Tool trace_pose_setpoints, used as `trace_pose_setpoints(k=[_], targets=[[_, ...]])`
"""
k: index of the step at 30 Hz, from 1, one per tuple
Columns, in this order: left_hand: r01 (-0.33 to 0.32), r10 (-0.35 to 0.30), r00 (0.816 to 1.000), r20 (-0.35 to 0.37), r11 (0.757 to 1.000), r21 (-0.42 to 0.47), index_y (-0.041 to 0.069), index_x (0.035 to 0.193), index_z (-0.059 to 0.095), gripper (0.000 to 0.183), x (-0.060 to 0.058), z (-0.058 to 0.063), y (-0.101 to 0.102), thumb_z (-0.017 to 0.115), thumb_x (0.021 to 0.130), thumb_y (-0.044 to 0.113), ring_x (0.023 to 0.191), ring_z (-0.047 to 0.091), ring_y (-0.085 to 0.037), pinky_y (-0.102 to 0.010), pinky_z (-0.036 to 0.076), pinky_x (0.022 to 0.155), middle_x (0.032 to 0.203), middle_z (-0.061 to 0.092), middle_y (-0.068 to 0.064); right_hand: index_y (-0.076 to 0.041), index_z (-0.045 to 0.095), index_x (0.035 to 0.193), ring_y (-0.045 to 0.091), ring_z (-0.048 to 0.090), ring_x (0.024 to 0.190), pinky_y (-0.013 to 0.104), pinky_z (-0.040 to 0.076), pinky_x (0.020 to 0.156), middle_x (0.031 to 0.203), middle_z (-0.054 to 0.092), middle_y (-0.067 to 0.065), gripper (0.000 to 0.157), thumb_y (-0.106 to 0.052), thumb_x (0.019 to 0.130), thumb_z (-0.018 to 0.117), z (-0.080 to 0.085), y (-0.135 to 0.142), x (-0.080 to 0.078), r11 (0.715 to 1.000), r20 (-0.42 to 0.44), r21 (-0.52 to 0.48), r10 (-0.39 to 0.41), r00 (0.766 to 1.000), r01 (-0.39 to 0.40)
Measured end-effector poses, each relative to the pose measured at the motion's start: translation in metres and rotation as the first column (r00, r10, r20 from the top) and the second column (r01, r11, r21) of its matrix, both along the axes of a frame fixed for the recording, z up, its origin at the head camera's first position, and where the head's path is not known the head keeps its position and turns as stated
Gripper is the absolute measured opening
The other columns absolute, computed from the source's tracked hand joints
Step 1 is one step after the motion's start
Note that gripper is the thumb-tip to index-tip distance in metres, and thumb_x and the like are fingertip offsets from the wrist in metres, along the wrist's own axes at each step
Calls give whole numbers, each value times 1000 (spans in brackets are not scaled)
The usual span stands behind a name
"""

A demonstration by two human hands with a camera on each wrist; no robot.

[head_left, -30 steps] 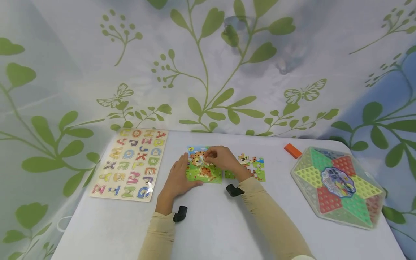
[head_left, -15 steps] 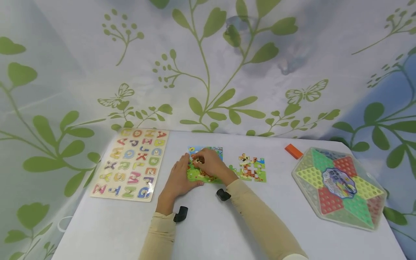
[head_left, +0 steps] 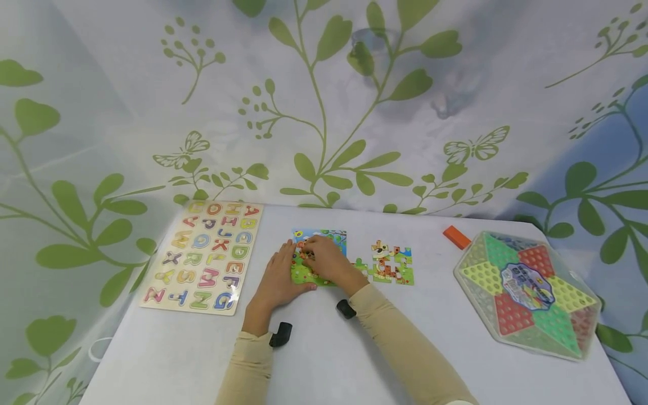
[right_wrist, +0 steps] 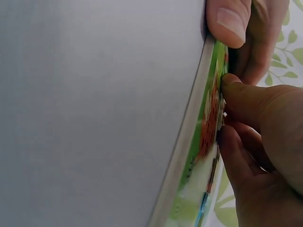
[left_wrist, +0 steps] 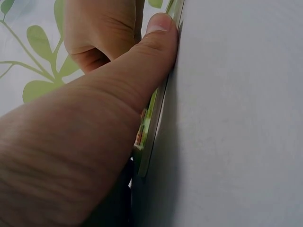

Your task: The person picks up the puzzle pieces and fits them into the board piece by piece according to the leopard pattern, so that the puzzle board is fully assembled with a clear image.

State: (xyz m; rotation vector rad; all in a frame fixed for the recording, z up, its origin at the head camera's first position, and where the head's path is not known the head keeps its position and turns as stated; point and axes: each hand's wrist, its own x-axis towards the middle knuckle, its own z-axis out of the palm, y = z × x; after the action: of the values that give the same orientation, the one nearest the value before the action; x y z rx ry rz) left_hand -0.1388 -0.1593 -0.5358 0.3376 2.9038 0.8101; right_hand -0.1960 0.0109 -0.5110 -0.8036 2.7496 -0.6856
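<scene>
Puzzle board [head_left: 304, 274] on counter [head_left: 314, 360]: left hand [head_left: 278, 275] along left edge, fingers straight; right hand [head_left: 326, 260] over top, fingertips touching; cannot tell whether pinching anything.

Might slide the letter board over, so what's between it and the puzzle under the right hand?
In the head view, the left hand lies between the letter board and the puzzle, with bare white tabletop beside it.

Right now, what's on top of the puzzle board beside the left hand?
The right hand is over the puzzle board, fingertips at its surface. Parts of its green and blue picture show around the hand; whatever lies directly beneath is covered.
</scene>
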Motion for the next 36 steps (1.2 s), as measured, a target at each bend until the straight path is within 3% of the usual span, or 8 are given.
trace_pose_setpoints(k=[4,8,14,17,22,25,32,36], targets=[[-8,8,1000,-2,1000,1,7,162,24,114,1,1,1,83,78,57,159,18,-34,-55,19,129,172,17,-13,-8,71,128,29,56,135,43,48,114,141,62,9,34,-26,99,68,1,3,1,1000,16,-21,5,1000,-4],[-1,1,1000,17,1000,3,7,162,24,114,0,1,4,82,79,58,159,16,-33,-54,18,130,172,15,-12,-10,67,134,30,57,134,46,48,114,142,63,9,40,-28,99,69,7,23,6,990,83,-122,-55,995,65],[8,-8,999,31,1000,15,7,163,21,117,-2,-1,7,82,78,59,160,15,-32,-51,16,131,173,13,-12,-14,66,136,32,67,117,49,57,98,136,65,9,43,-29,96,72,15,97,10,923,155,-278,-230,961,265],[-5,5,1000,24,1000,12,8,163,21,118,-2,-2,6,83,77,58,160,15,-32,-50,16,131,173,14,-11,-12,66,136,34,66,115,51,58,93,137,63,12,44,-27,96,73,16,137,9,914,133,-240,-303,944,327],[-17,17,999,32,1000,-11,8,163,21,117,-1,-3,1,83,78,58,160,15,-32,-50,17,131,173,14,-11,-6,65,136,35,62,107,52,54,88,137,60,20,55,-31,90,80,11,173,9,939,103,-78,-326,940,334],[-16,16,999,40,1000,7,7,163,22,116,0,-1,1,83,78,57,160,14,-33,-52,16,131,172,14,-12,-5,67,132,35,60,105,51,53,88,135,59,21,57,-34,86,83,7,176,9,943,103,-20,-329,939,333],[-20,19,999,36,999,28,7,163,23,115,1,0,1,83,78,56,160,14,-34,-53,17,130,172,15,-13,-1,68,122,37,56,111,52,51,97,123,59,21,53,-35,85,84,9,170,5,922,114,36,-388,915,387],[-14,14,999,30,1000,19,7,163,22,116,1,1,1,83,78,56,160,15,-33,-52,16,131,172,14,-12,-1,67,116,32,58,100,47,52,89,116,61,19,47,-34,87,83,13,168,5,908,169,35,-418,893,418]])
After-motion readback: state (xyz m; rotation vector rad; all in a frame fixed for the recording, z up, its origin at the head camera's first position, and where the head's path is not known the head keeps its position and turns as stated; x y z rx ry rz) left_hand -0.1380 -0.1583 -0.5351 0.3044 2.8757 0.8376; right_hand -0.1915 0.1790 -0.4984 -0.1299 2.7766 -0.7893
